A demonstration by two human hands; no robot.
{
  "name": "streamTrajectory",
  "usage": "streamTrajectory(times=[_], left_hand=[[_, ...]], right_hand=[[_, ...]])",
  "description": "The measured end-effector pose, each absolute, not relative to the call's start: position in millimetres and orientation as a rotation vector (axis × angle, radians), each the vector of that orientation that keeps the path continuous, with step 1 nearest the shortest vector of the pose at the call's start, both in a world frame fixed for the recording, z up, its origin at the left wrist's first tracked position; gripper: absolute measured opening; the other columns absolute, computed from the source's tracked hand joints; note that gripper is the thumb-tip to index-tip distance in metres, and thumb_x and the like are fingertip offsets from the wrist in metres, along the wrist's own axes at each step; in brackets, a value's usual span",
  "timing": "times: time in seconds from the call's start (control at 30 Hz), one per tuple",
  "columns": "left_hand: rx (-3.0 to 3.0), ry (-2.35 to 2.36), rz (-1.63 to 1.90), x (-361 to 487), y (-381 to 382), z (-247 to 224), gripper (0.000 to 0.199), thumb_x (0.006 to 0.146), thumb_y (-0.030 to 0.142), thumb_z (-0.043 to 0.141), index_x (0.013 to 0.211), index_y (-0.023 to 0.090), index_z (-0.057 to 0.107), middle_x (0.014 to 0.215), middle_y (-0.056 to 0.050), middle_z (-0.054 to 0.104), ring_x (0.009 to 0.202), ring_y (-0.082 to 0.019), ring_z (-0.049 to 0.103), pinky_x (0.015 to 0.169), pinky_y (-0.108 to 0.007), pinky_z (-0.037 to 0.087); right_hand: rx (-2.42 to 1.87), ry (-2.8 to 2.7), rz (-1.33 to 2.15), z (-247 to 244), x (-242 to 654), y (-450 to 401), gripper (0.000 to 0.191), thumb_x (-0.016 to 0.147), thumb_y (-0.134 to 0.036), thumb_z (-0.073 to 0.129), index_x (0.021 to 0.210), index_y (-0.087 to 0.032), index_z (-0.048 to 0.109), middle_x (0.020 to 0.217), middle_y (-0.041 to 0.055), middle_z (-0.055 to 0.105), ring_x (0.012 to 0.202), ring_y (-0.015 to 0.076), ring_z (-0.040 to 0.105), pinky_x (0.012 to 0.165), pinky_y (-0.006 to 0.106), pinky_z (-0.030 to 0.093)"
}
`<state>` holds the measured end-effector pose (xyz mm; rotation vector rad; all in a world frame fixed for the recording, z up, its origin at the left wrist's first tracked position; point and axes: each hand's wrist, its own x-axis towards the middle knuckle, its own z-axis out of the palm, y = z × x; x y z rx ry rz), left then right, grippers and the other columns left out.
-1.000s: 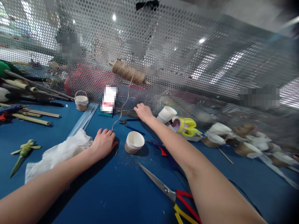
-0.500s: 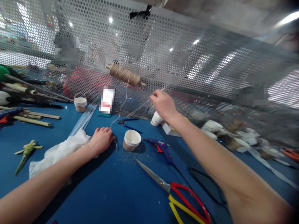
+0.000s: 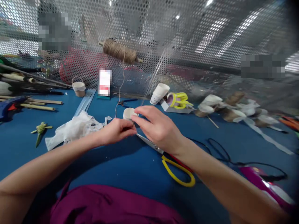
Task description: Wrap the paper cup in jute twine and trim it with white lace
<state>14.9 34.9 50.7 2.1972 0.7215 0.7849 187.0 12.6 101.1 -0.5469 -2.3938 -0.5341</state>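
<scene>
Low over the table my left hand is closed, its fingertips pinched together. A strand of twine runs down to it from the twine spool on the mesh. Close beside it, my right hand is closed in a pinch around thin pale strands, which slant up and away from it. Just behind the fingers stands a small paper cup, partly covered by my right hand. Scissors with red and yellow handles lie under my right hand and wrist, blades toward my left hand.
Crumpled white cloth lies left of my left hand. Pliers rest behind the cup. A small basket, a phone, stacked paper cups and yellow scissors line the mesh panel. Black cable curls at right.
My right hand has come down and left from near the mesh with the strands, meeting my left hand. My left hand has lifted and moved right into a pinch. The view has tilted down.
</scene>
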Motion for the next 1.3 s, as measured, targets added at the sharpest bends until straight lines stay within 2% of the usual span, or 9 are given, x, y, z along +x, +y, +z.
streamTrajectory(times=[0.07, 0.13, 0.27, 0.33, 0.47, 0.67, 0.93, 1.3], left_hand=[[2.142, 0.764, 0.755, 12.9, 38.3, 41.8, 0.017, 0.082, 0.021, 0.053, 0.07, 0.012, 0.061, 0.059, 0.002, 0.058, 0.053, -0.007, 0.051, 0.053, -0.018, 0.04], [2.064, 0.778, 0.739, 10.7, 39.9, 37.9, 0.018, 0.083, 0.024, 0.052, 0.073, 0.012, 0.061, 0.059, 0.002, 0.058, 0.052, -0.007, 0.051, 0.051, -0.017, 0.04], [2.032, 0.736, 0.711, 9.1, 39.0, 37.7, 0.019, 0.082, 0.028, 0.054, 0.074, 0.012, 0.063, 0.059, 0.002, 0.057, 0.052, -0.007, 0.05, 0.049, -0.017, 0.039], [2.003, 0.699, 0.703, 8.5, 39.3, 37.0, 0.017, 0.079, 0.027, 0.057, 0.073, 0.013, 0.063, 0.06, 0.002, 0.058, 0.053, -0.007, 0.05, 0.051, -0.018, 0.039], [1.763, 0.66, 0.713, 6.3, 42.5, 32.7, 0.011, 0.074, 0.023, 0.063, 0.076, 0.012, 0.063, 0.069, 0.0, 0.063, 0.06, -0.007, 0.054, 0.058, -0.019, 0.045], [1.504, 0.635, 0.605, 5.7, 41.7, 32.0, 0.014, 0.074, 0.024, 0.065, 0.081, 0.011, 0.064, 0.065, 0.001, 0.064, 0.057, -0.007, 0.057, 0.058, -0.02, 0.05], [1.465, 0.606, 0.58, 4.8, 39.5, 35.2, 0.015, 0.076, 0.024, 0.065, 0.081, 0.01, 0.064, 0.065, 0.0, 0.064, 0.057, -0.007, 0.059, 0.058, -0.02, 0.051], [1.504, 0.626, 0.62, 6.9, 37.4, 35.3, 0.012, 0.077, 0.022, 0.062, 0.074, 0.012, 0.056, 0.059, 0.004, 0.06, 0.052, -0.006, 0.059, 0.053, -0.019, 0.05]], right_hand=[[-0.604, -2.284, -0.376, 94.1, 186.1, 8.7, 0.022, 0.084, -0.007, 0.049, 0.1, -0.017, 0.059, 0.104, 0.0121, 0.062, 0.097, 0.0212, 0.06, 0.079, 0.036, 0.054], [-0.747, -2.053, -0.104, 91.1, 183.9, 5.2, 0.022, 0.081, -0.011, 0.056, 0.102, -0.019, 0.057, 0.106, 0.0104, 0.06, 0.094, 0.0195, 0.062, 0.074, 0.033, 0.055], [-1.016, -1.777, 0.597, 88.1, 174.0, 4.3, 0.015, 0.079, -0.027, 0.062, 0.091, -0.019, 0.057, 0.08, 0.002, 0.063, 0.067, 0.0147, 0.064, 0.06, 0.029, 0.055], [-1.058, -1.79, 0.737, 86.3, 170.7, 7.2, 0.01, 0.08, -0.028, 0.061, 0.081, -0.019, 0.058, 0.07, -0.0007, 0.062, 0.059, 0.0125, 0.062, 0.057, 0.027, 0.054], [-1.085, -1.69, 0.813, 83.9, 176.5, 16.4, 0.014, 0.078, -0.029, 0.064, 0.074, -0.018, 0.057, 0.063, -0.0017, 0.061, 0.056, 0.0109, 0.062, 0.056, 0.025, 0.054], [-1.099, -1.608, 1.001, 86.1, 192.2, 22.6, 0.02, 0.074, -0.033, 0.069, 0.075, -0.017, 0.058, 0.063, -0.0005, 0.064, 0.057, 0.012, 0.065, 0.055, 0.025, 0.056], [-1.123, -1.621, 1.031, 86.4, 192.6, 22.7, 0.007, 0.076, -0.02, 0.064, 0.075, -0.016, 0.058, 0.065, 0.0, 0.065, 0.058, 0.0116, 0.065, 0.056, 0.025, 0.056], [-1.14, -1.589, 1.105, 82.2, 193.5, 27.1, 0.013, 0.07, -0.021, 0.067, 0.078, -0.016, 0.058, 0.065, -0.0006, 0.065, 0.059, 0.0122, 0.065, 0.057, 0.027, 0.055]])
